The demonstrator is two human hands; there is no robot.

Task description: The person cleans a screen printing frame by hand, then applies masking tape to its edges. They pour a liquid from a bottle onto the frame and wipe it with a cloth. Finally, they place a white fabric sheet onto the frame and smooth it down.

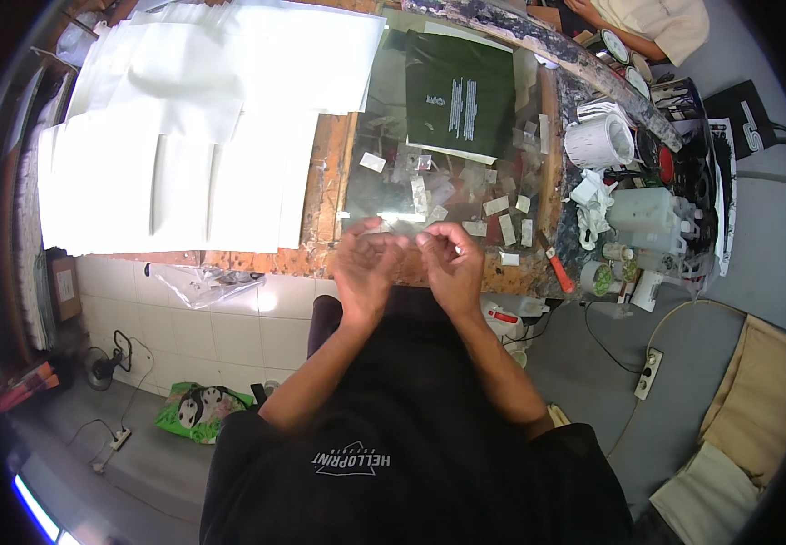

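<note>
Over the front edge of a glass-topped table (384, 129), my left hand (364, 268) and my right hand (454, 272) face each other, fingertips a small gap apart. Thumb and fingers are pinched together on both; anything between them is too small to make out. Just beyond lie several short pieces of pale tape (496, 206) stuck on the glass. Farther back, a dark green printed bag (459, 95) rests flat, with a white edge showing beneath it.
Stacks of white translucent sheets (184, 173) cover the table's left side. Along the right are an orange-handled tool (558, 271), a paint-stained white pot (600, 141), crumpled tissue (593, 193) and plastic jugs (644, 211). A paint-marked beam (574, 64) slants above; another person's arm (624, 32) appears behind it.
</note>
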